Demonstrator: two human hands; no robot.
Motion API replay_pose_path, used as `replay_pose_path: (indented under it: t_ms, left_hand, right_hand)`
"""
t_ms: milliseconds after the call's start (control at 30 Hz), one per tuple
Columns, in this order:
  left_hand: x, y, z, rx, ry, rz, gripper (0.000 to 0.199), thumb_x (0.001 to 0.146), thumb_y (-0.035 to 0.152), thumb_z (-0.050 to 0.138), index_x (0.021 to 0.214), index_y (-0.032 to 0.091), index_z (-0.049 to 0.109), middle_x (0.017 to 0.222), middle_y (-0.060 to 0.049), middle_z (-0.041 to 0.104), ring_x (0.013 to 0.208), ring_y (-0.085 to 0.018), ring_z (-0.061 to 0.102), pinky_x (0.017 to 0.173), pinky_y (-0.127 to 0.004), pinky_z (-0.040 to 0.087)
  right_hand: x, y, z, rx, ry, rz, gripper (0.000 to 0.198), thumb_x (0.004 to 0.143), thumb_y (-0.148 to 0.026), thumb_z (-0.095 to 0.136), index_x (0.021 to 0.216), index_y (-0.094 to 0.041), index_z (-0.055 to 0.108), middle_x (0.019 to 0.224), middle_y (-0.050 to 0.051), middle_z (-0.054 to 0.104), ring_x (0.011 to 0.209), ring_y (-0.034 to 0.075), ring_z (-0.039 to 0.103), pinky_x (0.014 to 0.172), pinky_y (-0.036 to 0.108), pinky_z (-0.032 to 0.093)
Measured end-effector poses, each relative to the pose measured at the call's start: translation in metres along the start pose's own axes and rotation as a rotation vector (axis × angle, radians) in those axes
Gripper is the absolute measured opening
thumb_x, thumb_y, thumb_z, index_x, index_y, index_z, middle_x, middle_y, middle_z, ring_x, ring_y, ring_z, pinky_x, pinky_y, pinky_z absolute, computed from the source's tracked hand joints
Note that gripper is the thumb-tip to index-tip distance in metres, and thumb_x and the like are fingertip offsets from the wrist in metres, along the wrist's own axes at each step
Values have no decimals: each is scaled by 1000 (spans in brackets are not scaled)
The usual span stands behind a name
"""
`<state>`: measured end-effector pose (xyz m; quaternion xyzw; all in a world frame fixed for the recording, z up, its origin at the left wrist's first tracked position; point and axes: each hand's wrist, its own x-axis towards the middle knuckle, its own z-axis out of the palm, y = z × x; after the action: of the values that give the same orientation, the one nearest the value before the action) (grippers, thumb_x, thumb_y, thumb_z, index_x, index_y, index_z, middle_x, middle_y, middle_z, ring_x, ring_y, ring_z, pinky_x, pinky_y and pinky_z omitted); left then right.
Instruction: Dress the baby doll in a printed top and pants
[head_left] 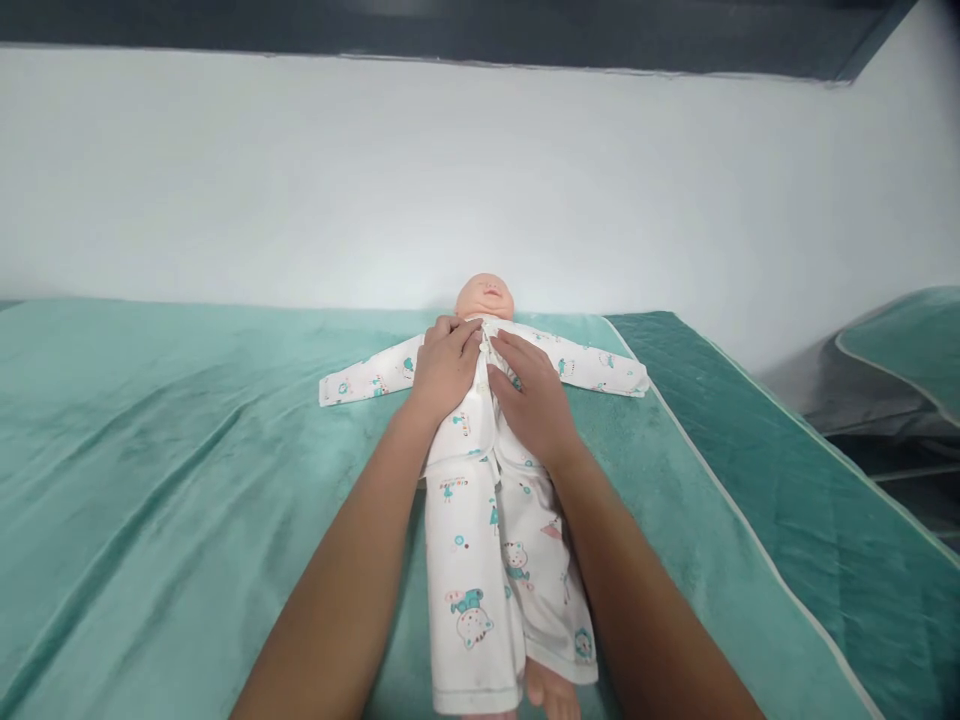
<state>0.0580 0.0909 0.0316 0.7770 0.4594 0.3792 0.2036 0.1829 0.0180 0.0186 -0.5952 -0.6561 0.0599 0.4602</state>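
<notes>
- While the baby doll lies face-up at frame centre on the teal blanket, both hands work its printed sleepsuit at the chest.
- The left hand seemingly pinches the front edge; the right hand lies flat, fingers together.
- Judged: closing the front; next, the lower fastenings.

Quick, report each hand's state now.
Left hand: fingers curled on the doll's romper at the chest.
Right hand: open, flat on romper.
</notes>
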Motion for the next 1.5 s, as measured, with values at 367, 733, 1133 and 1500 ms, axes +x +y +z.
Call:
replay_pose_path:
  t_ms: [367,733,1133,1500]
  left_hand:
    - [10,-4,-2,43,-103,-17,45,99,33,32,136,27,58,134,-8,51,127,-26,44,113,-45,30]
    - [5,-5,-1,-90,15,-6,36,96,31,42,121,23,68,128,-8,58,125,-23,49,113,-39,33]
    - [-6,10,-16,-409,-31,-117,17,84,38,62,82,21,62,96,-2,65,85,-16,58,76,-29,47]
    - [-5,8,-22,-372,-162,-75,12,85,33,59,81,22,61,114,-4,61,96,-18,58,80,-31,49]
  right_hand:
    - [22,2,1,-121,-125,46,46,92,-33,45,134,-21,58,142,4,58,133,30,45,113,49,34]
    - [20,6,3,13,15,49,34,88,-31,53,120,-24,63,131,6,64,125,27,51,108,46,39]
    - [20,0,-11,236,93,250,9,81,-28,56,78,-22,63,74,0,63,69,17,55,71,31,44]
    - [22,-7,-28,82,-110,265,10,80,-29,59,71,-23,59,72,0,66,69,18,57,67,32,42]
